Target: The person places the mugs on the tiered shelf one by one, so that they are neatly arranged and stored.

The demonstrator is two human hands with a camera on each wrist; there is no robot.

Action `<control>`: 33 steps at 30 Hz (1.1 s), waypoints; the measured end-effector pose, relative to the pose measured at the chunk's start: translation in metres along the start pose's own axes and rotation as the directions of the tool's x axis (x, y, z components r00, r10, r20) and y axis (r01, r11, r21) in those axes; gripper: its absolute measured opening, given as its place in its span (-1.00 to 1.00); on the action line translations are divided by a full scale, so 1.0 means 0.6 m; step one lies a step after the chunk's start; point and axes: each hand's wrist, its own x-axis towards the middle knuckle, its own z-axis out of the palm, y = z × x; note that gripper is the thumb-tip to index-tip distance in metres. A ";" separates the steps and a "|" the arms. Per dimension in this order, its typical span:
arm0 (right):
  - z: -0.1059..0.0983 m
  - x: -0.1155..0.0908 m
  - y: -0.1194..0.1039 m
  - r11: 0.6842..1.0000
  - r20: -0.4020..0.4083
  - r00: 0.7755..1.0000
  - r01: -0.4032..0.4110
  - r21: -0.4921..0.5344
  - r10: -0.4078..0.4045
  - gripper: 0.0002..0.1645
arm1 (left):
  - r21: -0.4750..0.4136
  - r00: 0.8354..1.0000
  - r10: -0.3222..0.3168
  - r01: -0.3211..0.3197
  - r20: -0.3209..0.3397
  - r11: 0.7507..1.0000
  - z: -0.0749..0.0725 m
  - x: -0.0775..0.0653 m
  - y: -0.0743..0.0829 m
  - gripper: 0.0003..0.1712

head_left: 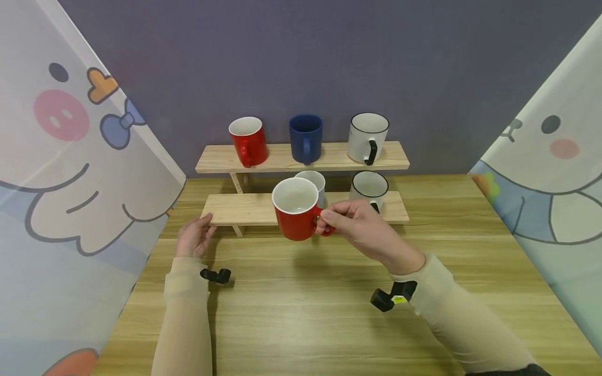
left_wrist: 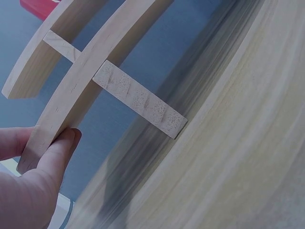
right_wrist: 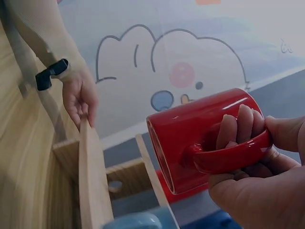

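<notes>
A red mug (head_left: 295, 211) with a white inside hangs in the air before the lower shelf, upright in the head view. My right hand (head_left: 359, 227) grips its handle, and the right wrist view shows the fingers (right_wrist: 244, 125) passing through the handle loop. At the left end of the lower wooden shelf (head_left: 240, 209), my left hand (head_left: 194, 237) pinches the board's edge. In the left wrist view the thumb and fingers stand on opposite faces of that board (left_wrist: 71, 102).
On the upper shelf (head_left: 277, 162) stand a red mug (head_left: 254, 149), a blue mug (head_left: 299, 149) and a white black-rimmed mug (head_left: 359, 141). Below, a white mug (head_left: 316, 180) sits partly behind the held one, and another black-rimmed mug (head_left: 364, 190) stands right. Cartoon-printed panels (head_left: 94, 183) flank the table.
</notes>
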 end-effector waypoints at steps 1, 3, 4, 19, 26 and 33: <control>0.007 0.005 0.004 1.000 -0.002 1.000 -0.002 -0.006 0.002 -0.78 | 0.000 1.000 -0.001 0.001 -0.002 1.000 0.000 0.000 0.000 -0.68; 0.020 0.015 0.010 1.000 -0.012 1.000 -0.009 -0.027 0.009 -0.78 | 0.000 1.000 -0.002 0.002 -0.008 1.000 0.000 0.000 0.000 -0.68; 0.027 0.020 0.014 0.999 -0.022 1.000 -0.013 -0.045 0.012 -0.78 | -0.001 1.000 -0.002 0.002 -0.010 1.000 0.000 0.000 0.001 -0.67; 0.139 0.095 0.083 0.999 -0.198 0.980 -0.016 -0.046 0.007 -0.77 | -0.001 0.999 -0.002 0.002 -0.038 1.000 0.001 0.002 0.002 -0.70; 0.179 0.128 0.113 0.999 -0.319 0.947 -0.046 -0.009 0.041 -0.77 | 0.012 1.000 0.004 -0.004 -0.031 1.000 0.003 0.002 0.001 -0.74; 0.210 0.164 0.146 1.000 -0.428 0.904 -0.008 -0.022 -0.002 -0.79 | -0.004 1.000 0.009 -0.009 -0.022 1.000 0.002 0.001 0.001 -0.76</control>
